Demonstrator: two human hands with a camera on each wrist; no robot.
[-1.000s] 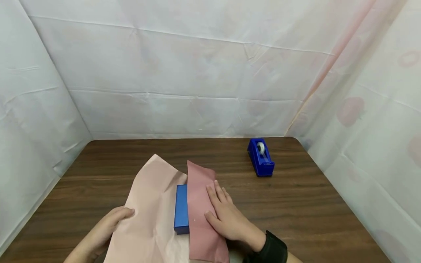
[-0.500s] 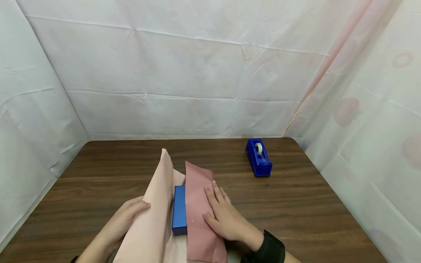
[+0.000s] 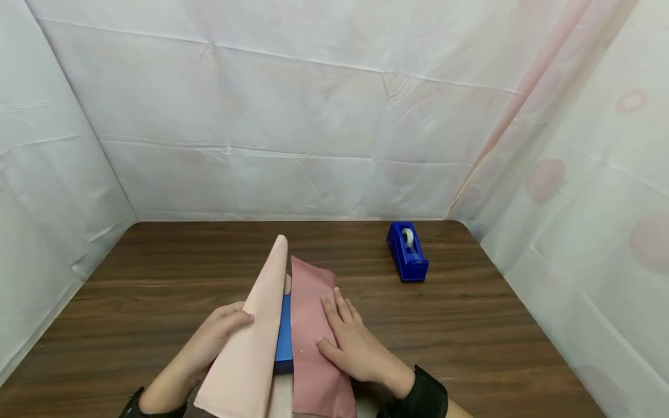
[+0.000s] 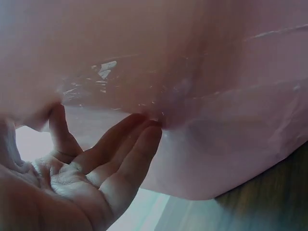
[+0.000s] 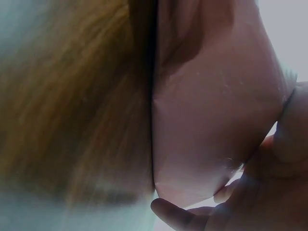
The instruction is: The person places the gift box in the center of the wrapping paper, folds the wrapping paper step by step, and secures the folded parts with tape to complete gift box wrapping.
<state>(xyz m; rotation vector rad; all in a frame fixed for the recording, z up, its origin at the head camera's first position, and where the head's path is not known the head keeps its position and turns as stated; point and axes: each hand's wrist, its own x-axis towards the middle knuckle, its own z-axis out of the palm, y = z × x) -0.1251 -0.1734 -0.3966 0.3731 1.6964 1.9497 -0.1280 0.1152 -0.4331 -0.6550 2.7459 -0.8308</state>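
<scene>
A blue box (image 3: 284, 337) lies on a sheet of wrapping paper, pale pink on one face and darker pink on the other. My left hand (image 3: 216, 332) pinches the paper's left side (image 3: 251, 354) with the thumb on top, lifting it over the box's left part. In the left wrist view, the fingers (image 4: 137, 149) touch the paper's underside. On the right, my right hand (image 3: 355, 348) rests with spread fingers on the folded-over dark pink flap (image 3: 316, 337), which covers the box's right part. In the right wrist view, the fingers (image 5: 178, 216) lie along the paper's edge.
A blue tape dispenser (image 3: 407, 255) with a roll of clear tape stands at the back right of the brown wooden table (image 3: 496, 348). White patterned curtains (image 3: 292, 116) hang behind the table and at both sides.
My left hand has moved right and slightly up, folding the paper's left side over the box, so less blue shows. The right hand has stayed on the flap.
</scene>
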